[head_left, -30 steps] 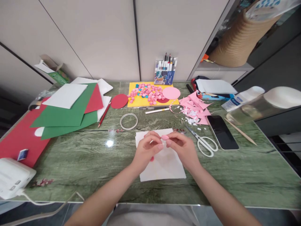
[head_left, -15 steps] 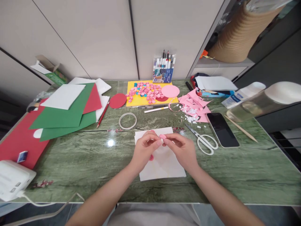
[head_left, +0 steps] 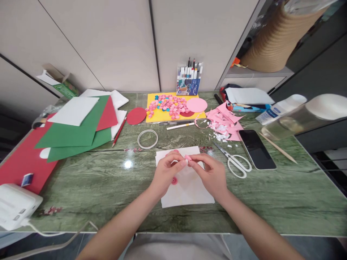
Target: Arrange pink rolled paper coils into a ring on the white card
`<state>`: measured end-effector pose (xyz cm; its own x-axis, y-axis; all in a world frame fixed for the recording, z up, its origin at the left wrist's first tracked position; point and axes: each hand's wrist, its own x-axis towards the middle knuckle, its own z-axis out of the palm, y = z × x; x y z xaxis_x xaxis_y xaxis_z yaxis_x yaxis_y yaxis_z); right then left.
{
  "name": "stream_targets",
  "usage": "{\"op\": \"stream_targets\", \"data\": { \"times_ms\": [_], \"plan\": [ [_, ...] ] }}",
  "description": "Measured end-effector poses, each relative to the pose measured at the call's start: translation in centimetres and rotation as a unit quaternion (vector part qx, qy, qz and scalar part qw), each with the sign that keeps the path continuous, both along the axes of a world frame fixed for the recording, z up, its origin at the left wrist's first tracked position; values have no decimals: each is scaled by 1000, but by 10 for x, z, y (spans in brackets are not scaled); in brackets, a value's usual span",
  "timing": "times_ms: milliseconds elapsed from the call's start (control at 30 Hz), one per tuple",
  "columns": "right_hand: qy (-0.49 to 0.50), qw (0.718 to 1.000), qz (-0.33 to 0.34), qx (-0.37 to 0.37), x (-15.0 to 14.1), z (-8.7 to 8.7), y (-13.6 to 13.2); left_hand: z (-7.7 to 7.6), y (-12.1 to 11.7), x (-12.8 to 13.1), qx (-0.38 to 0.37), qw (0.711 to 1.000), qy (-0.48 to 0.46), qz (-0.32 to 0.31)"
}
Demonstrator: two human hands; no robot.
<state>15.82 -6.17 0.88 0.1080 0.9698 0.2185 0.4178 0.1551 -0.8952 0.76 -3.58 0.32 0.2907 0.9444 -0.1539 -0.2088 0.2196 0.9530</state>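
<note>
Over the white paper (head_left: 187, 195), my two hands meet at the fingertips. My right hand (head_left: 211, 173) pinches a small pink disc (head_left: 188, 157), which looks like a button. My left hand (head_left: 166, 173) is closed too, its thumb and forefinger at a small white piece (head_left: 187, 161) against the disc's underside; fingertips partly hide the contact. A darker pink round piece (head_left: 174, 180) lies on the paper beside my left wrist. Behind the left fingers another pink piece (head_left: 175, 151) shows in part.
White-handled scissors (head_left: 238, 165) and a phone (head_left: 257, 150) lie to the right. A tape roll (head_left: 148, 139) is left of the paper. Farther back, pink buttons (head_left: 173, 104) cover a yellow sheet (head_left: 151, 117). Pink paper scraps (head_left: 225, 119) and coloured sheets (head_left: 70, 133) flank it.
The pink disc has tilted slightly between my fingertips, and the white piece by it shows more clearly. Both hands stay in nearly the same place.
</note>
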Motion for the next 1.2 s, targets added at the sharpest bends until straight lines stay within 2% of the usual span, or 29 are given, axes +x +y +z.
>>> {"op": "stream_targets", "data": {
  "times_ms": [700, 1200],
  "plan": [
    [-26, 1000, 4, 9, 0, -1, 0, 0, 0, 0, -20, 1000, 15, 11],
    [-41, 998, 19, 41, 1, -4, 0, 0, 1, -1, -30, 999, 35, 11]
  ]
}}
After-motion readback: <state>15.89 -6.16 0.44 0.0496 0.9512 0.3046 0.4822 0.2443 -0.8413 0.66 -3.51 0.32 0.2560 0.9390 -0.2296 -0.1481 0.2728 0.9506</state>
